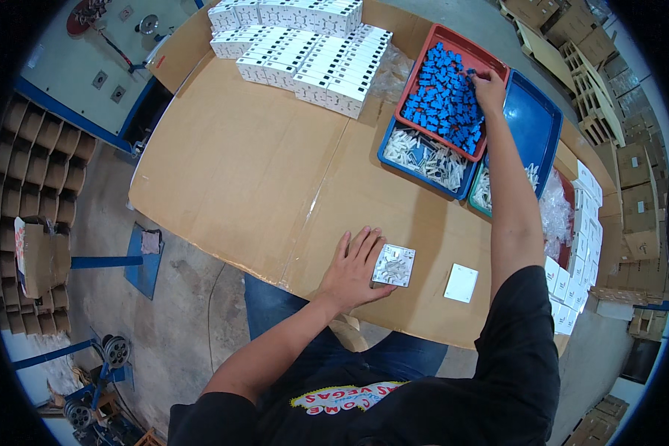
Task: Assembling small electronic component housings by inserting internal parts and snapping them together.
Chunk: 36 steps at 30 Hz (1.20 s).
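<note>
My left hand (351, 272) is around the left side of a white square open box (394, 265) with small pale parts in it. Its thumb lies along the near edge and its fingers along the left and far side. Out at the far right, my right hand (489, 91) is over a red tray (490, 62) full of small blue plastic parts (444, 97). Its thumb and fingers are pinched at what looks like one blue part, partly hidden. A flat white square plate (461, 283) lies on the cardboard to the right of the box.
The red tray rests across a blue tray of white parts (424, 157) and another blue tray (535, 111). White printed boxes (305, 59) are stacked at the back of the cardboard-covered table (238, 171). More white boxes (583, 230) and clear plastic bags (554, 212) crowd the right edge.
</note>
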Motion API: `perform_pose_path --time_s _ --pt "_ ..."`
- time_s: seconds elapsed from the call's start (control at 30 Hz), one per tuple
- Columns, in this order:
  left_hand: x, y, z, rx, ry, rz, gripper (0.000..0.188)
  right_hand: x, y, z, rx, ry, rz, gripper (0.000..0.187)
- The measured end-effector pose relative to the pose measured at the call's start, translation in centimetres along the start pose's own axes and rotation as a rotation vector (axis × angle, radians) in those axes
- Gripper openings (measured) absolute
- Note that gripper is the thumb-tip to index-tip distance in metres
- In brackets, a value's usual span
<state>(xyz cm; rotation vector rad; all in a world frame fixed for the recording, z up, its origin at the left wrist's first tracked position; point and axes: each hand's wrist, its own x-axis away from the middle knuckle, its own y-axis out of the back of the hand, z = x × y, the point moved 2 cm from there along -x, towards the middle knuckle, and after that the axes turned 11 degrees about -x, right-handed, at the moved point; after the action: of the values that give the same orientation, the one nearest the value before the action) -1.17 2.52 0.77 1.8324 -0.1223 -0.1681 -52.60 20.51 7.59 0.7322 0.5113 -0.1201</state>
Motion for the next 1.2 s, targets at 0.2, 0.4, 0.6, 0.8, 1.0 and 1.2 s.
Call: perform_pose_path --time_s 0.2,0.4,0.6,0.8,1.0,1.2 --pt "0.2 -0.2 0.4 -0.035 0.01 -0.025 0.094 9.5 2.7 6.9 -0.336 0.189 -0.124 0.018" --pt "0.2 0.5 0.0 0.012 -0.013 -0.107 0.095 14.9 2.2 6.2 -0.223 0.141 0.037 0.019" --pt "0.6 -0.1 0.0 -0.017 0.003 -0.091 0.095 15.4 0.2 7.0 -0.184 0.13 0.13 0.021" --pt "0.7 -0.4 -0.1 -0.036 0.002 -0.084 0.096 13.8 -3.7 9.9 0.021 0.27 0.352 0.04" --pt "0.6 -0.3 -0.2 -0.001 0.004 -0.103 0.093 12.6 -4.7 9.5 0.053 0.329 0.41 0.03" --pt "0.9 -0.9 -0.1 -0.018 -0.015 -0.136 0.094 15.7 -2.2 10.5 -0.811 -0.277 0.265 0.033"
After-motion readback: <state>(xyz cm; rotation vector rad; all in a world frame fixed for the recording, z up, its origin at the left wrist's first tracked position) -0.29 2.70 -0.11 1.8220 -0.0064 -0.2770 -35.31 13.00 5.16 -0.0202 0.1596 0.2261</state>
